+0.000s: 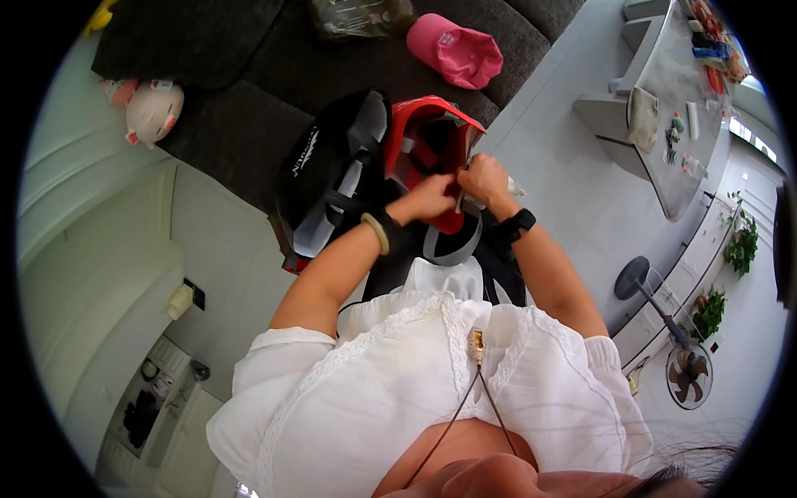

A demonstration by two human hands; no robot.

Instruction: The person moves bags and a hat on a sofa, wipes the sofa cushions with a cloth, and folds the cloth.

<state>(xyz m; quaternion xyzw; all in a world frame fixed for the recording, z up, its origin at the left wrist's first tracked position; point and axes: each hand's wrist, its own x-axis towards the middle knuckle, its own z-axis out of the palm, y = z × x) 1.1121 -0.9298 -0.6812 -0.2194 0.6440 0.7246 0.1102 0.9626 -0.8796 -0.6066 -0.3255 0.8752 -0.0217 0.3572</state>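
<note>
A red cap (432,108) is held with its hollow inside facing up, above my lap. My left hand (430,197) is closed on its near edge, fingers partly hidden inside the fold. Beside it, my right hand (486,178) pinches the cap's right edge near a pale strip. The two hands almost touch. Just left of the red cap lies a black cap (311,162) with white lettering and a grey lining. Below my hands curves a grey strap or band (455,249); what it belongs to is unclear.
On the dark grey sofa (232,116) ahead lie a pink cap (457,50) and a clear plastic bag (361,17). A pig plush (155,112) sits at its left. To the right stand a cluttered table (664,187), a fan (689,373) and green plants (741,241).
</note>
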